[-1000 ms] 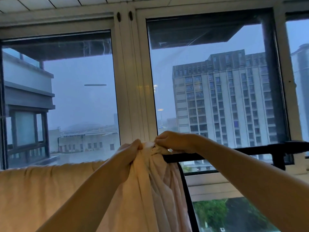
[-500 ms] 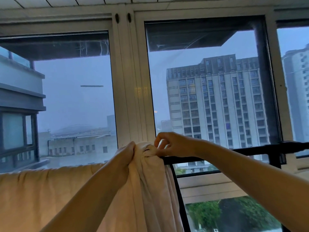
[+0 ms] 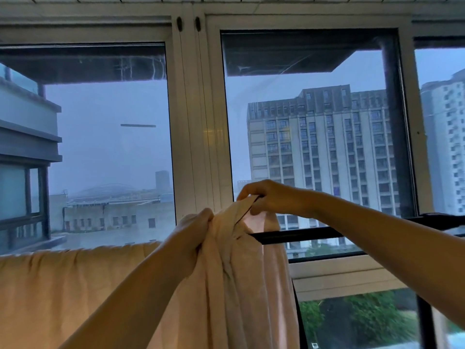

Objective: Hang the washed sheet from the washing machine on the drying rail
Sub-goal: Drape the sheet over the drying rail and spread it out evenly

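Sheet (image 3: 63, 285): one, pale peach, soft woven cloth, matte. Draped flat across lower left of frame, gathered at centre into a thick bunch of vertical folds hanging to the bottom edge. Bunch sits at the near end of the rail (image 3: 302, 234); a thin flap stands above it, light glowing through.

Rail: one black bar, smooth, running from centre to the right edge, slightly rising. Two dark uprights (image 3: 425, 323) below it, lower right.

Hands: two, bare forearms entering from below and from the right. Left hand (image 3: 193, 233), centre, fingers curled tight into the bunched folds. Right hand (image 3: 266, 197), just right of it and higher, thumb and fingertips pinched together on the top edge of the raised flap.

Room: glazed balcony. Three panes in view, white frames (image 3: 196, 122), smooth. Ceiling (image 3: 226, 0) of pale panels along the top edge. Outside, grey-blue haze; two tall blocks (image 3: 322, 152) right, low buildings left, green trees lower right.
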`<state>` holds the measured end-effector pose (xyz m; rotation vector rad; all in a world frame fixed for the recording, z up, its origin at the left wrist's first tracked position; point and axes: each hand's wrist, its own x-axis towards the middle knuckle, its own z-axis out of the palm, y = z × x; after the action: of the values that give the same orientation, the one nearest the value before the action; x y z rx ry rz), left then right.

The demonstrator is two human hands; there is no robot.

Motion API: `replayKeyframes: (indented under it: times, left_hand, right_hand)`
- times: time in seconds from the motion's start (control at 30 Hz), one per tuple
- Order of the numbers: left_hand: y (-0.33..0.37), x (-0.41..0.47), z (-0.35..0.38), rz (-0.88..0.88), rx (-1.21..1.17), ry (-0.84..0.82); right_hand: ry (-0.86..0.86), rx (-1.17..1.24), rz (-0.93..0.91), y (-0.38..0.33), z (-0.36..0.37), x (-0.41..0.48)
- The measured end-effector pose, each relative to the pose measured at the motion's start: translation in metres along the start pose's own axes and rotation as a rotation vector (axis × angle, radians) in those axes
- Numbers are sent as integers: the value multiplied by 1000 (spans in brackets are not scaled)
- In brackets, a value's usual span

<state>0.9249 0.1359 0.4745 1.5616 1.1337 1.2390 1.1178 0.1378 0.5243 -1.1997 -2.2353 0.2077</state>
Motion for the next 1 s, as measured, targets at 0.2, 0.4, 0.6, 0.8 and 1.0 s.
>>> replayKeyframes:
  times: [0.2,0.4,0.6,0.8,1.0]
  left_hand:
    - [11,0,28,51,28,15]
    - [28,3,62,103,89,99]
    - [33,-4,110,253,234,125]
    - [41,-7,156,478,305,17]
    - [38,-5,157,598,379,-124]
  right_hand:
    - [176,-67,-15,14,-11,-16]
    - [391,43,197,29,-40,-43]
    - [252,556,446,44,-64,-70]
    - [349,521,589,72,-83,-81]
    - [479,538,683,102,-107,-104]
